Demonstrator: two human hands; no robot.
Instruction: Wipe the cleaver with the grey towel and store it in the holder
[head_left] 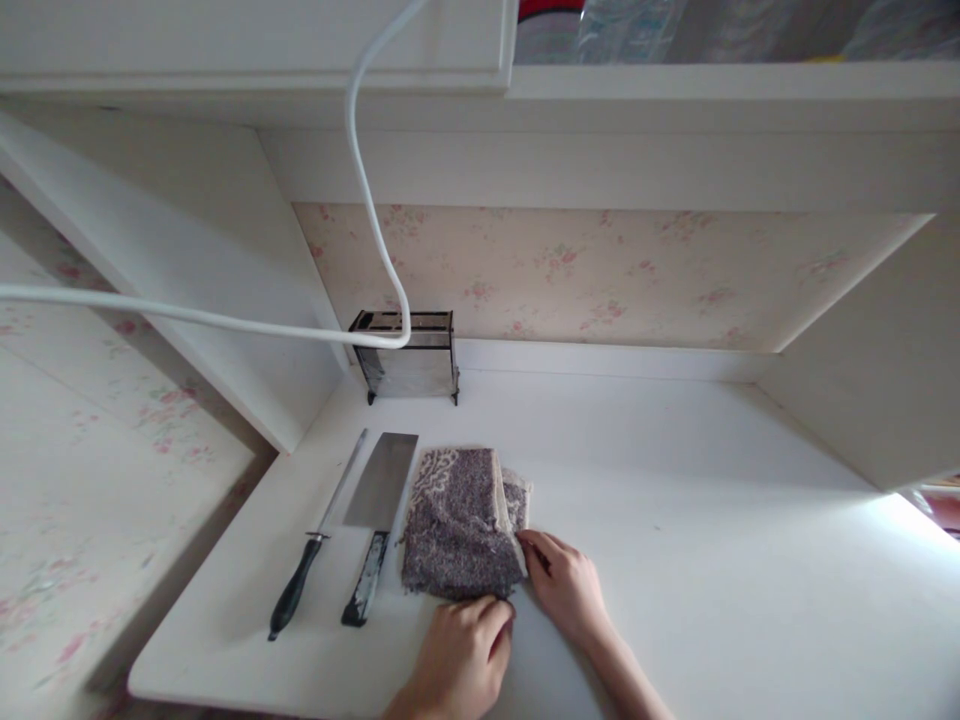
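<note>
A folded grey-brown cloth (pixel 461 525) with a pale pattern lies on the white counter (pixel 660 560). At its near edge, my left hand (pixel 469 645) is closed, with the fingertips pinching the fabric. My right hand (pixel 566 585) pinches the cloth's right side near the lower corner. Left of the cloth lies a cleaver (pixel 382 485), its broad blade pointing away and its worn black handle towards me. Beside the cleaver is a sharpening steel (pixel 296 585) with a black handle. Neither hand touches these two tools.
A metal-and-black knife block (pixel 409 365) stands at the back left, by the flowered wall (pixel 562 270). In front of it a white cable (pixel 367 190) hangs across the view. White cupboards (pixel 247 45) overhang the counter, and side panels bound it left and right.
</note>
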